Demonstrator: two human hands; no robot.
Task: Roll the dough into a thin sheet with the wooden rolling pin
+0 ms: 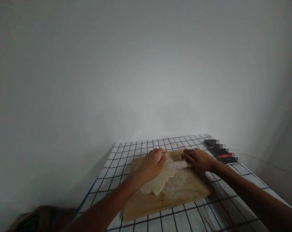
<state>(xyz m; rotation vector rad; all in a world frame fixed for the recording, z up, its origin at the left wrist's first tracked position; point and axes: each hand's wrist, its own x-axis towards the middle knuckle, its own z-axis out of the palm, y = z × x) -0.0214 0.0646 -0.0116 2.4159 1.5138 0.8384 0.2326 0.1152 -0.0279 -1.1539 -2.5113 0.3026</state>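
On the wooden board (143, 209) lies a flat sheet of pale dough (154, 184) with an uneven edge. A pale, flour-covered rolling pin (177, 165) runs across the far part of the dough; whether dough is wrapped around it I cannot tell. My left hand (155, 161) is curled over the pin's left part and hides that end. At the other end, my right hand (198, 159) has its fingers bent around the pin. Loose flour (176, 185) is scattered over the board in front of the pin.
A white tablecloth with black grid lines (117, 164) covers the table under the board. A dark flat object with a red stripe (220, 153) lies at the right edge, partly pixelated. Behind the table rises a plain wall (146, 80). Something dark (42, 219) shows at lower left.
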